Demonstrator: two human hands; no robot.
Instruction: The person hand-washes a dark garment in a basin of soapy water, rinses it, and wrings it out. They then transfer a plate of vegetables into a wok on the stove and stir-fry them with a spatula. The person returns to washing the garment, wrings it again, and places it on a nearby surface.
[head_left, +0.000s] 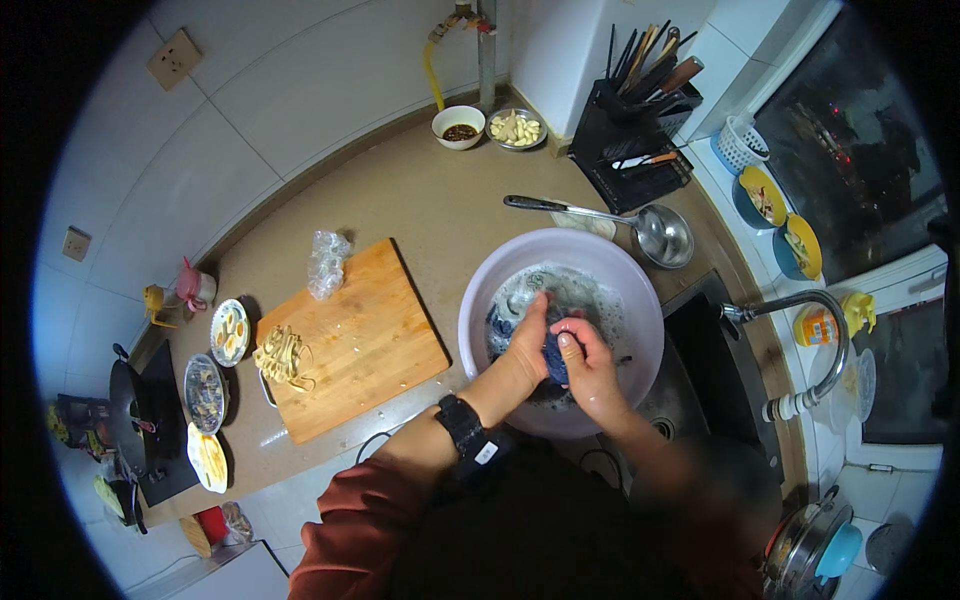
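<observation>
A pale lilac plastic basin (645, 330) stands before me, holding cloudy, foamy water. Above the water, a bunched dark blue cloth (556, 360) is squeezed between my two hands. My left hand (531, 339) presses against its left side, fingers pointing towards the basin's far wall. From the right, my right hand (591, 361) curls around the cloth, thumb on top. More dark fabric (499, 326) lies in the suds at the basin's left side. My hands hide part of the bunched cloth.
Left lies a wooden cutting board (367, 337) with noodle-like strips (283, 358) on its edge. A steel ladle (664, 236) rests behind the basin, near a black knife rack (630, 142). Right is a dark sink (705, 360) with a curved faucet (832, 315). Several plates line the far left.
</observation>
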